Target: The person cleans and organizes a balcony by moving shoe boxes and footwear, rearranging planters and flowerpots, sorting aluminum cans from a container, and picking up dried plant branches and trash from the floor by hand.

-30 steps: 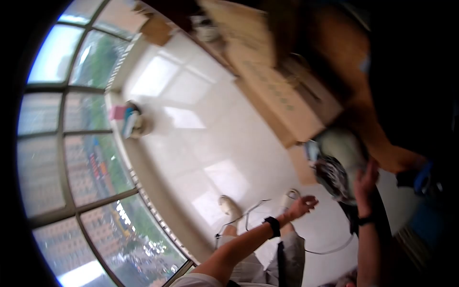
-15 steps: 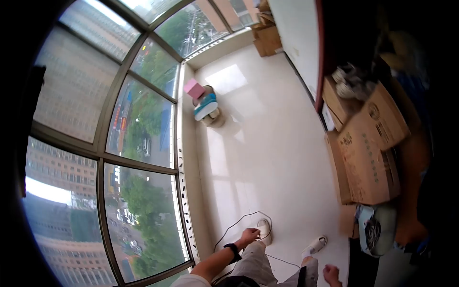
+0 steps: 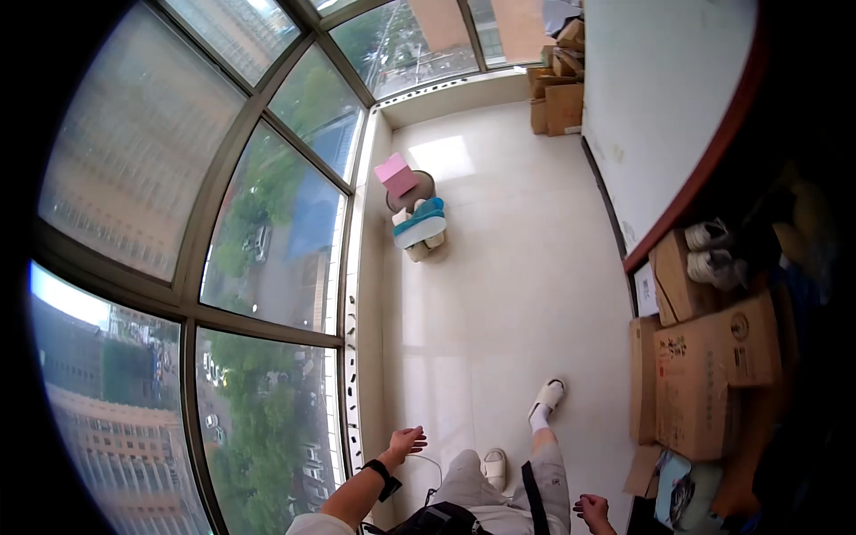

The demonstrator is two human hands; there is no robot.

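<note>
My left hand (image 3: 407, 442) is held out beside the window ledge, with a black band (image 3: 382, 480) on its wrist. Its fingers are loosely bent and nothing shows in them. Below it a thin cable (image 3: 432, 461) curves towards my body; whether it touches the hand I cannot tell. Low on the right, my right hand (image 3: 593, 512) hangs beside my leg, fingers slightly curled and apart, with no object visible in it. A black bag or pouch (image 3: 441, 520) with a strap (image 3: 535, 499) lies against my body.
Ahead by the windows stand a round brown stool (image 3: 426, 185) with a pink box (image 3: 395, 175), and a teal and white object (image 3: 419, 229). Cardboard boxes (image 3: 695, 383) and shoes (image 3: 711, 267) line the right side. More cartons (image 3: 563, 110) sit in the far corner.
My right foot has stepped forward, ahead of the left. My left hand has swung left towards the ledge. The stool and boxes appear nearer, and the view has turned.
</note>
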